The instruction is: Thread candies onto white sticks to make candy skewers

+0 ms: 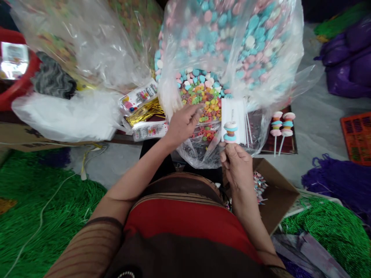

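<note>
Blue, white and orange pieces sit on the candy stick (230, 133), which we hold pinched in our right hand (239, 160). Our fingers hide its lower end, and a thin tip pokes out at the top. It is in front of the white sticks (246, 127). Our left hand (180, 126) reaches over the little candy rings (213, 102) with bent fingers; they look a bit blurry, so we cannot tell if they have a ring. Behind the rings is a big clear bag (203, 31) of pink, blue and white sweets, cut off at the top. Two other candy sticks (282, 123) lie at the right side of the desk (291, 144). Our right arm hides part of the cardboard box (272, 197), and the red tub (31, 69) is cut off at the left.
</note>
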A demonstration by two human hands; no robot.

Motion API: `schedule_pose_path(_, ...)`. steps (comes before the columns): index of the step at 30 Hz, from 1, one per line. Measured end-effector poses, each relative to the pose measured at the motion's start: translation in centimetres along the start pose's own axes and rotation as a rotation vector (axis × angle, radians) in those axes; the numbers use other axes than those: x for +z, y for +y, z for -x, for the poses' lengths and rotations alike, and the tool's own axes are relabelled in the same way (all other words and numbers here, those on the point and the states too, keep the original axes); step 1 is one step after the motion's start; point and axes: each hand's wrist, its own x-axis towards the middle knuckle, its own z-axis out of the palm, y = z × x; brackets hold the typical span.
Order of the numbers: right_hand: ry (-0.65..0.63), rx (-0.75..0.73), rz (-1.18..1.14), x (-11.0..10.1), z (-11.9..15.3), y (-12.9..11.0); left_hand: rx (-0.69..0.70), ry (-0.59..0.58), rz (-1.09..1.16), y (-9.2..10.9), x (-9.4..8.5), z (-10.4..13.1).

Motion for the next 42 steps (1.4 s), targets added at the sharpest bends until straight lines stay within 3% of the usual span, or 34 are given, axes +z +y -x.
schedule_pose_path(4,-0.028,-0.008,-0.010,0.1,0.3,0.1,-0.011,-0.008,-0.420,-3.1,-1.1,-3.3)
schedule_pose_path(8,-0.014,-0.017,0.025,-0.2,0.4,0.3,-0.051,-0.044,-0.576,-4.4,-0.8,-4.2)
schedule_pose_path(16,0.027,-0.008,-0.009,-0.4,0.2,0.4,0.037,-0.025,-0.562,-4.1,-1.4,-2.7)
schedule_pose_path(22,0.011,-0.025,0.013,-0.2,0.1,0.7,0.035,-0.083,-0.403,-3.1,-1.0,-3.5)
schedule_pose_path(29,0.021,-0.006,-0.011,-0.2,0.3,0.9,0.058,-0.166,-0.628,-3.8,0.0,-3.6)
schedule_pose_path(42,0.015,-0.024,-0.001,-0.5,0.5,1.3,0.109,-0.220,-0.727,-2.6,-0.2,-2.6)
